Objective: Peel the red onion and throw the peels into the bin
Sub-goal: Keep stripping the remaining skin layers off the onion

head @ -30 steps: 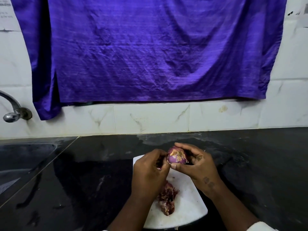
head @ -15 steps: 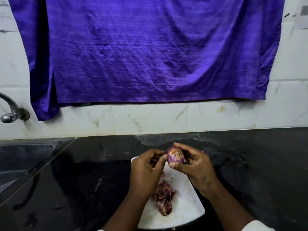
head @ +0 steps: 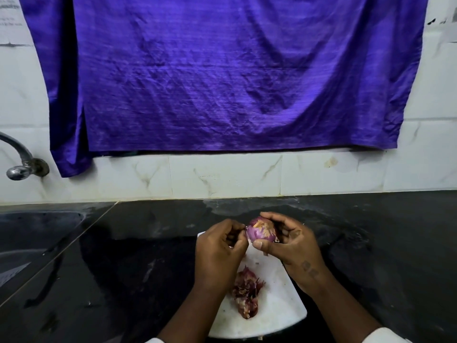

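A purple cloth [head: 222, 75] hangs over the tiled wall above a black countertop [head: 371, 243], with a sink [head: 37, 231] and tap [head: 22, 164] at the far left. No bin is visible in this view.

A white cutting board [head: 279, 300] lies on the countertop directly in front of the person. A heap of removed peels [head: 247, 298] rests on the near half of the board, below and between the wrists.

The right hand [head: 294, 246] cups the red onion [head: 261, 231] from the right side, thumb under the near face and fingers curled over the far face, so the hand is closed around it in a firm hold. The onion is raised above the far edge of the board, not resting on it. Its stem-to-root axis appears tilted toward the camera, with a dry, yellowish end facing up; most of the visible surface is glossy purple.

The left hand [head: 220, 246] sits just beside the onion on its left. Its thumb and fingertips are pinched together at the onion's left edge, apparently on a thin strip of skin; the strip itself is too small to confirm.

The controlling relation: the onion lies to the right of the left hand, which does the peeling, so a pull would likely run leftward and downward, away from the right hand's hold and toward the heap on the board.
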The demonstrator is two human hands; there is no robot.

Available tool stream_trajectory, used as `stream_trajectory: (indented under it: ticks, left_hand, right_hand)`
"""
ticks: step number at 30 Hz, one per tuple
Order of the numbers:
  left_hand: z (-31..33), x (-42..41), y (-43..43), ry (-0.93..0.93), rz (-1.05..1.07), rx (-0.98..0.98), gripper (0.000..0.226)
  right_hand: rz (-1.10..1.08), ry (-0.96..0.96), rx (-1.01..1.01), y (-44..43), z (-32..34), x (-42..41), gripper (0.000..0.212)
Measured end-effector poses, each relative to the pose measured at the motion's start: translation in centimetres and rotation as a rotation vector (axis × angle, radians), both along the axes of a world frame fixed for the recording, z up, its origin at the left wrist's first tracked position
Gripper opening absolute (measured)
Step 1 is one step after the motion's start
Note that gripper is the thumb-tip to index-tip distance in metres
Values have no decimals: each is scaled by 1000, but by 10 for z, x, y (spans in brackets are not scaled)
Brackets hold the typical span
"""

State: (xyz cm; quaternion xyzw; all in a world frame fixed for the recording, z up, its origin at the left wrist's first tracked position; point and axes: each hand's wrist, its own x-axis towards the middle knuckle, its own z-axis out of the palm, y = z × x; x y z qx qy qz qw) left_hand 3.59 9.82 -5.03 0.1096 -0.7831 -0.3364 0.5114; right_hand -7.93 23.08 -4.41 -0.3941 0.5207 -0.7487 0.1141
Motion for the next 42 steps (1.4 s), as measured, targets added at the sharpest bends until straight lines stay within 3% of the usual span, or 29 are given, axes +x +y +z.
stream_trajectory:
  ticks: [5, 8, 11, 14, 17, 21, 29, 42]
  left_hand:
    - [-3, -1, -8, -66, 101, -1, 14]
    - [-7, -3, -15, -113, 143, 9, 14]
    - [-2, 0, -9, -187, 166, -70, 11]
    - [0, 2, -4, -231, 137, -114, 16]
    - [-1, 2, -1, -173, 106, -134, 11]
    - [1, 2, 1, -52, 9, -170, 26]
    - [-2, -2, -4, -11, -23, -240, 14]
    - [0, 0, -12, -6, -15, -310, 15]
  right_hand:
    - [111, -108, -113, 0, 2, -3, 60]
    - [199, -199, -171, 3, 5, -8, 73]
    - [209, -210, -134, 4, 3, -11, 86]
    - [165, -187, -68, 5, 0, -12, 80]
    - [123, -150, -9, 8, -2, -13, 62]
    - [101, -107, 49, 8, -5, -14, 53]
    - [97, -15, 115, 8, -8, -13, 65]
    - [19, 72, 115, 7, -3, -6, 72]
